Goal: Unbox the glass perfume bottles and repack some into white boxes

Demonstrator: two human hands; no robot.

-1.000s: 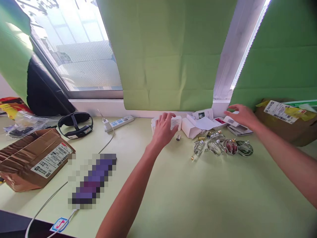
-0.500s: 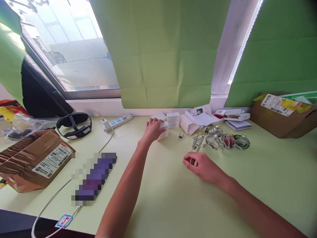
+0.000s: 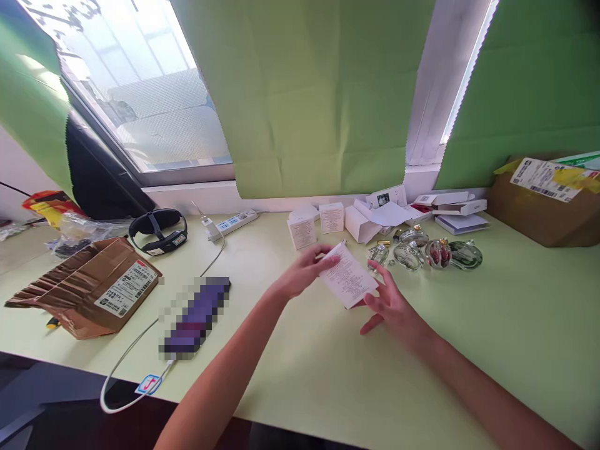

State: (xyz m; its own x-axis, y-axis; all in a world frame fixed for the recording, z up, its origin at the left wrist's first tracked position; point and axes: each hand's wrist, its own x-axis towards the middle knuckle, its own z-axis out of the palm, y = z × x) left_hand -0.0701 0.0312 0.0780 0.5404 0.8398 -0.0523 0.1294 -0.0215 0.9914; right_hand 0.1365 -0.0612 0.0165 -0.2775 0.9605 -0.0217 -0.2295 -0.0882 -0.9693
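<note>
My left hand (image 3: 304, 272) grips a small white box (image 3: 349, 276) by its upper left corner, thumb on the printed face. The box is tilted above the table. At its lower right corner is my right hand (image 3: 391, 306), fingers spread; whether it touches the box I cannot tell. Behind them stand two more white boxes, a left box (image 3: 302, 232) and a right box (image 3: 332, 218). To the right of the held box lie several glass perfume bottles (image 3: 409, 255), close together on the table.
An opened white carton (image 3: 362, 224) and a stack of flat boxes (image 3: 457, 206) lie along the wall. Brown cardboard boxes stand at left (image 3: 100, 281) and right (image 3: 539, 212). A phone (image 3: 199, 315) with a cable, a power strip (image 3: 238, 220) and a black headset (image 3: 158, 231) are on the left.
My left hand has lifted a white box off the back of the table and brought it toward me. My right hand has spread its fingers beside it. The view has shifted slightly.
</note>
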